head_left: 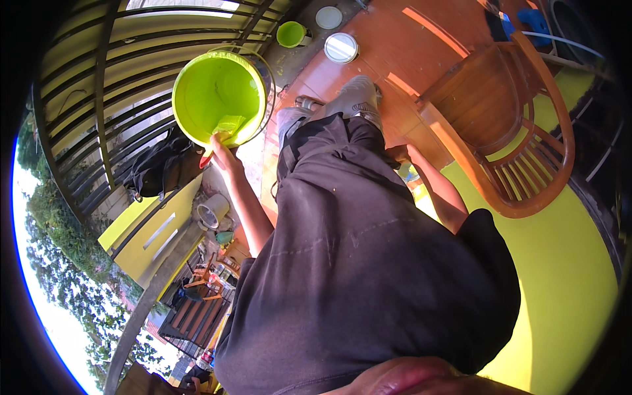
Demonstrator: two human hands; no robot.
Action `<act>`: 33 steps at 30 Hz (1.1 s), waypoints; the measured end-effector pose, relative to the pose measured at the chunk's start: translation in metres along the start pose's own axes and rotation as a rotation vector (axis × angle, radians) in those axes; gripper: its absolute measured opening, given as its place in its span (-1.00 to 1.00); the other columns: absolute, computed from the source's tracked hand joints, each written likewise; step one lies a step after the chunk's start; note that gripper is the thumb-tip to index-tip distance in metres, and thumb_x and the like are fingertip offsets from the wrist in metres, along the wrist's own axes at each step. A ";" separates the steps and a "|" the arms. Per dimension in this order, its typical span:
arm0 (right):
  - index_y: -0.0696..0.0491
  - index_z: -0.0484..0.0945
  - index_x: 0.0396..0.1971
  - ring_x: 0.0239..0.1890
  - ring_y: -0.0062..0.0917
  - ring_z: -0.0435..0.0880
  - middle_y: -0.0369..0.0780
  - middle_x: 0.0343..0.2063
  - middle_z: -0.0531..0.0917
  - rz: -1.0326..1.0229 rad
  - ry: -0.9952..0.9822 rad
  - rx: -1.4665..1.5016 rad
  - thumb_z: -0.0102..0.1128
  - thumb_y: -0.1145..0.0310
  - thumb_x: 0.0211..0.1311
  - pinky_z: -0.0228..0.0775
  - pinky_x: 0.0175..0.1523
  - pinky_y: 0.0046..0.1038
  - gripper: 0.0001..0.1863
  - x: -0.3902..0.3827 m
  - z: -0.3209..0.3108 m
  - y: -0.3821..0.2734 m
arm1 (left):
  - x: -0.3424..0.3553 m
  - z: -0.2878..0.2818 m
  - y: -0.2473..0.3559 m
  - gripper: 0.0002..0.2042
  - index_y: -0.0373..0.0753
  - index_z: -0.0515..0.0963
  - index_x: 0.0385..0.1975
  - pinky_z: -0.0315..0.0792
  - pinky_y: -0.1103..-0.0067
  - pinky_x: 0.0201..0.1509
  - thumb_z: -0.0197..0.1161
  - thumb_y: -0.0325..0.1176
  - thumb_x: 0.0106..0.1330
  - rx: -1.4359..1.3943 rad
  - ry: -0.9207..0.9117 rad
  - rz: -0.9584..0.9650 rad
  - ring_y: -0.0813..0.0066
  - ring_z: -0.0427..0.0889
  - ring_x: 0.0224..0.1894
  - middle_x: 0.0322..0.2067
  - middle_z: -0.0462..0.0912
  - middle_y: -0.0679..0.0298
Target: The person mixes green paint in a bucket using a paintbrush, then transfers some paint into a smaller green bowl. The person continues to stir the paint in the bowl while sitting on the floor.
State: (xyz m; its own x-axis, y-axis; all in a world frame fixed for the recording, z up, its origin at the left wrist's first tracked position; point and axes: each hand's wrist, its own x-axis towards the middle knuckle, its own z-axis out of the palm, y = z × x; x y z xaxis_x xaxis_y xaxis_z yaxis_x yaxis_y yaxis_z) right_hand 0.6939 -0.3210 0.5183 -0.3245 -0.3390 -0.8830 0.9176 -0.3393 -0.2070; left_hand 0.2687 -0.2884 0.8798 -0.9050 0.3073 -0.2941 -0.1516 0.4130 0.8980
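My left hand [225,157] is closed around a paintbrush [230,124] at the near rim of a bucket [217,85]. The bristles are coated lime green and lie inside the bucket against its wall; a red handle end shows below my fingers. Lime-green paint coats the bucket's inside, and a thin wire bail arches along its right side. What holds the bucket up does not show. My right hand [399,154] hangs low beside my thigh, in shade. Its fingers are mostly hidden, and whether anything is in them does not show.
A wooden armchair [461,99] stands at the right on the orange tiled floor [395,39]. Beyond my feet are a white lid-topped can [341,48] and a small green-lined pot [291,34]. Dark metal railing [105,92] runs along the left, with a black bag [161,164] against it.
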 end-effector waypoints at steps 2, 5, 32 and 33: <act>0.19 0.59 -0.02 -0.11 -0.38 0.62 -0.17 -0.02 0.66 0.007 0.001 -0.011 0.09 0.11 0.31 0.37 0.08 -0.27 -0.54 -0.003 0.001 -0.007 | 0.007 -0.002 -0.001 -0.67 -0.33 0.58 -0.32 0.52 0.42 -0.04 0.10 -0.13 0.32 -0.009 -0.009 -0.006 0.31 0.57 -0.13 -0.22 0.59 0.16; 0.19 0.59 -0.03 -0.12 -0.38 0.62 -0.17 -0.03 0.66 0.009 0.013 -0.024 0.09 0.12 0.31 0.38 0.07 -0.27 -0.55 -0.007 -0.002 -0.022 | 0.026 -0.006 -0.001 -0.58 -0.35 0.50 -0.08 0.58 0.43 -0.04 0.13 -0.07 0.34 0.011 -0.077 -0.008 0.28 0.61 -0.09 -0.09 0.57 0.10; 0.20 0.61 -0.07 -0.15 -0.43 0.62 -0.17 -0.10 0.68 -0.226 0.695 0.358 0.10 0.18 0.31 0.38 0.02 -0.34 -0.60 -0.151 0.047 -0.226 | 0.254 -0.039 0.051 -0.62 -0.40 0.33 0.18 0.44 0.54 0.04 0.09 -0.42 0.40 -0.040 -0.294 0.153 0.45 0.56 -0.04 -0.01 0.55 0.13; 0.20 0.61 -0.08 -0.15 -0.44 0.62 -0.17 -0.10 0.68 -0.240 0.717 0.373 0.10 0.18 0.31 0.38 0.02 -0.34 -0.61 -0.154 0.050 -0.235 | 0.263 -0.038 0.053 -0.62 -0.40 0.33 0.18 0.43 0.54 0.06 0.10 -0.43 0.40 -0.030 -0.299 0.177 0.44 0.56 -0.03 0.00 0.56 0.12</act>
State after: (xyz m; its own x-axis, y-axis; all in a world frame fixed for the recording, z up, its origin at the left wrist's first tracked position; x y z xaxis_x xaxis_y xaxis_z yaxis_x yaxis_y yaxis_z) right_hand 0.5166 -0.2327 0.7238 -0.1609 0.3755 -0.9127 0.6657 -0.6415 -0.3813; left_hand 0.0077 -0.2183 0.8627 -0.7623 0.6116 -0.2118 -0.0181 0.3070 0.9515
